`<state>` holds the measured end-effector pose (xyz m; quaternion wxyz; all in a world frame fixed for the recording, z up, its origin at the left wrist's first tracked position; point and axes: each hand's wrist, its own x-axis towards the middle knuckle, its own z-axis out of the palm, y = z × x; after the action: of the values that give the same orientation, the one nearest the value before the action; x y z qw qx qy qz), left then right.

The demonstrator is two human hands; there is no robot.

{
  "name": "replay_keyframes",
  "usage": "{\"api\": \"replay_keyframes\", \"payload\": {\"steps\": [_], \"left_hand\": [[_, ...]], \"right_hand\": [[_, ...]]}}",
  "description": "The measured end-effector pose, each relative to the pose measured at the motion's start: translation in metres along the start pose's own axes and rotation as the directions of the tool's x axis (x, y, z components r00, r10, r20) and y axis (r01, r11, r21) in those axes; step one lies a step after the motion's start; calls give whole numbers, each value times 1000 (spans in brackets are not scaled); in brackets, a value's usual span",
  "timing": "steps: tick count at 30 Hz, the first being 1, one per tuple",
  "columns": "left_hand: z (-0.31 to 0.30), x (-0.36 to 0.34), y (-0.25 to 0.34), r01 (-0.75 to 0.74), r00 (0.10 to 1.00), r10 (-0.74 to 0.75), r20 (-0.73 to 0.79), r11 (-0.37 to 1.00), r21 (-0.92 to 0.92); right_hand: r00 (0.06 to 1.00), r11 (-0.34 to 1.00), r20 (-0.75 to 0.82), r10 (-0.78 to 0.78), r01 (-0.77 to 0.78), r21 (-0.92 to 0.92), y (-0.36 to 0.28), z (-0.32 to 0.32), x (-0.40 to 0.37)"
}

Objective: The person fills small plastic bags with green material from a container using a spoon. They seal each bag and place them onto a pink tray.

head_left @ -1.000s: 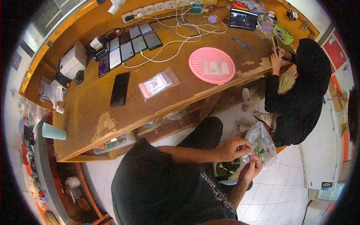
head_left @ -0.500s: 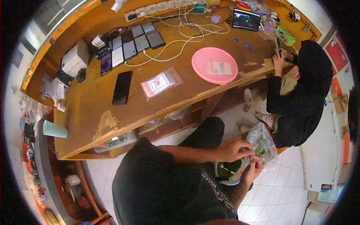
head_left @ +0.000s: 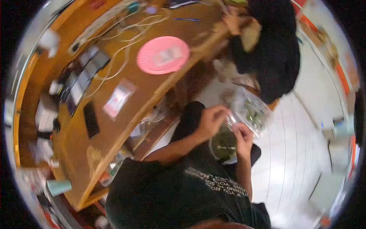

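Observation:
My left hand [head_left: 213,120] is closed, its fingertips pinching shiny clear plastic [head_left: 231,120] at one side. At the other side of that plastic, my right hand [head_left: 243,136] is closed on it too. Blur hides whether this plastic is a small bag or an edge of the larger one. Just beyond my hands is a clear plastic bag [head_left: 249,108] with green pieces in it. Below my fingers, at my lap, sits a round container with dark green contents [head_left: 223,145], partly covered by my right hand.
A wooden desk [head_left: 152,114] holds a pink lid [head_left: 145,57] with a small clear packet on it, another packet [head_left: 119,100], a black phone [head_left: 90,119], several more phones and white cables. A person in black [head_left: 272,49] sits at the right. A light-blue cup [head_left: 59,187] stands at the desk's left end.
The view has turned, so the desk appears more tilted and shifted left. My fingertips, close together before, are now a little apart with clear plastic between them.

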<state>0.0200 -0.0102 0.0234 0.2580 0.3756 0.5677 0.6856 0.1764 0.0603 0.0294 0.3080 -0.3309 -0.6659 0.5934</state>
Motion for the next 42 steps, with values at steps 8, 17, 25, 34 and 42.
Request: {"api": "replay_keyframes", "payload": {"steps": [8, 17, 25, 34, 42], "left_hand": [[0, 10, 1, 68, 987, -26, 159, 961, -267], [-80, 58, 12, -141, 986, 162, -29, 921, 364], [-176, 115, 18, -47, 943, 327, -64, 321, 946], [-206, 109, 36, 352, 936, -26, -351, 51, 935], [-218, 120, 47, 255, 724, 614, -313, 183, 949]], "right_hand": [[988, 994, -113, -108, 105, -29, 5, -18, 10], [857, 989, -495, -147, 119, -87, 71, -103, 75], [871, 920, -421, -253, 82, -384, 184, -155, 79], [665, 1000, -746, 3, -22, -16, 151, -176, 37], [563, 998, -824, 67, -38, 56, 143, -178, 5]]}}
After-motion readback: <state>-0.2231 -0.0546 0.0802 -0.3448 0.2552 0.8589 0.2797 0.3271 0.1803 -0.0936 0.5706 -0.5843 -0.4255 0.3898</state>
